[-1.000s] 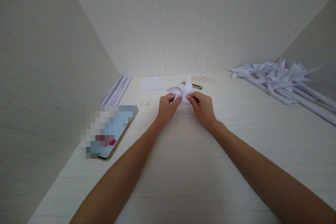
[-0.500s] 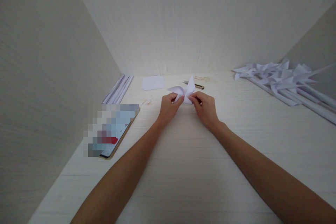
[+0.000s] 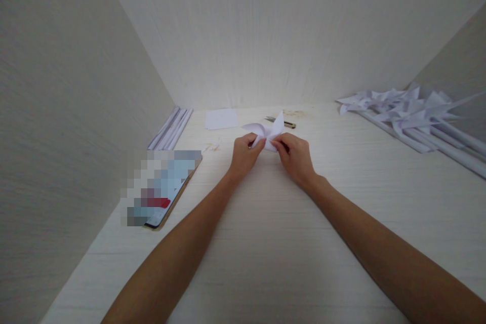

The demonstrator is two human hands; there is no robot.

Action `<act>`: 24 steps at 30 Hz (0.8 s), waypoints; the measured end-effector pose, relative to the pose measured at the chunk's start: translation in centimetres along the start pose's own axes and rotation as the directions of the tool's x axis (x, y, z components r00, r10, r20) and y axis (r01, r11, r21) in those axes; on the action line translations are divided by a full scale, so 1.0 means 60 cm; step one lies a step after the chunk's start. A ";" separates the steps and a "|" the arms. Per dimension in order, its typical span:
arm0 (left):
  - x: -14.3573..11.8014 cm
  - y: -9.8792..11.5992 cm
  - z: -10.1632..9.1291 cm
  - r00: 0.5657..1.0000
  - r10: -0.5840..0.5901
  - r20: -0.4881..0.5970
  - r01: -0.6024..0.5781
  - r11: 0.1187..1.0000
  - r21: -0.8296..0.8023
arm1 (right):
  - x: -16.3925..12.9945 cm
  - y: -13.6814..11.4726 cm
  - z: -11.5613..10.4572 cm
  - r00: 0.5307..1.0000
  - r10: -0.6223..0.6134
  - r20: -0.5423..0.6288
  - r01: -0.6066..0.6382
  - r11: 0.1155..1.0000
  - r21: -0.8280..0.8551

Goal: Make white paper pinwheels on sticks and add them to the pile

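Note:
Both my hands meet over the middle of a pale table, pinching a small piece of folded white paper between them. My left hand grips its left side with fingers curled. My right hand grips its right side. Pointed flaps of the folded paper stick up and to the left above my fingers. Its lower part is hidden behind my fingers.
A phone lies at the left. Rolled paper sticks rest along the left wall. A flat white paper square and a small cutter lie behind my hands. A pile of white paper pinwheels on sticks fills the right back.
My hands have kept their place and still hold the folded paper; its flaps have shifted slightly as my fingers work it.

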State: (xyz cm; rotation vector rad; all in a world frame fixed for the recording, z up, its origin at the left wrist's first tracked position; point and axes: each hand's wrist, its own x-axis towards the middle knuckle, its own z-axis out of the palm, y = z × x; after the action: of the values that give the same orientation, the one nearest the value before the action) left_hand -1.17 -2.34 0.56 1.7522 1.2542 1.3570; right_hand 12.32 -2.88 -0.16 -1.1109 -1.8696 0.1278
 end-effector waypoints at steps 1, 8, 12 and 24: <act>0.000 0.000 0.000 1.000 0.012 -0.008 -0.012 1.000 0.016 | 0.001 -0.002 0.000 1.000 0.009 0.008 -0.009 1.000 -0.003; 0.002 0.003 -0.001 0.997 0.067 -0.032 -0.064 0.994 0.086 | 0.019 -0.009 -0.013 0.990 0.094 0.102 -0.093 0.995 -0.022; 0.001 0.001 -0.002 0.999 0.048 -0.016 -0.047 0.997 0.067 | 0.022 -0.006 -0.023 0.983 -0.080 0.165 0.103 0.986 -0.134; 0.002 0.000 -0.002 0.998 -0.049 0.033 0.052 0.993 -0.102 | 0.014 -0.006 -0.018 0.987 -0.074 0.139 0.102 0.972 -0.212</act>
State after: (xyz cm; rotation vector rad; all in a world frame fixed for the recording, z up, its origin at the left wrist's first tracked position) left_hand -1.26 -2.24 0.63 1.6545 1.1830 1.3367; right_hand 12.77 -2.84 1.14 -1.1886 -2.0856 -0.0595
